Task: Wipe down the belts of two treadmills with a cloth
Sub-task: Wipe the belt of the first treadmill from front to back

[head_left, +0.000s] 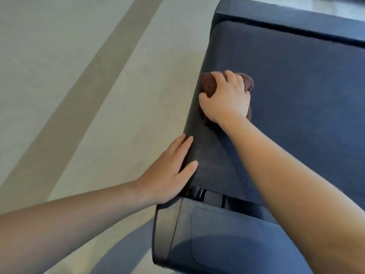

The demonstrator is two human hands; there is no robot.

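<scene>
a view looking down at a person's two bare arms reaching over a dark treadmill that fills the right half of the frame, with pale floor across the left half. the right hand [227, 99], near the centre of the frame, presses a bunched dark reddish-brown cloth [209, 84] onto the belt [306, 95], close to the belt's left edge; its fingers [230, 75] are curled over the cloth and clamped on it, thumb hooked round the near side. the left hand [167, 173], lower and left of centre, lies flat on the treadmill's side rail [197, 135] with fingers straight and slightly spread, holding nothing, seemingly for support. judging from this, wiping is under way on one belt, with most of its surface toward the right still to cover. no second treadmill is visible, so whether it has been wiped cannot be told.
</scene>
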